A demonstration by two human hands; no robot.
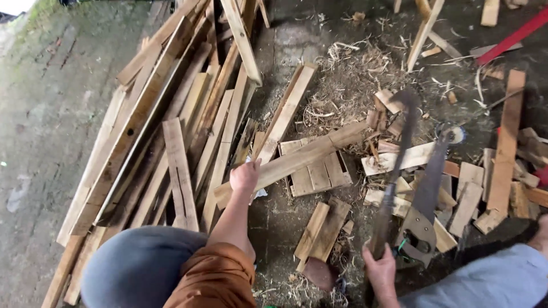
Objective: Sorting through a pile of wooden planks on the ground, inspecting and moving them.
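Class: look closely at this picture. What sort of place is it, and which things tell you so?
Probably a rough outdoor woodworking or firewood-chopping spot: a stack of planks on bare ground, shavings and offcuts scattered about, a handsaw lying nearby, and a long blade gripped in the right hand.

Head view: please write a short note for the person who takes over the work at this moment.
Left hand: closed on the near end of a long wooden beam, which lies tilted over a small slatted pallet piece.
Right hand: grips the handle of a long dark blade, raised above the scraps; motion blur hides its details.
A handsaw lies on the offcuts beside the blade.
Long planks are stacked to the left.
The beam looks whole; no cut is visible.
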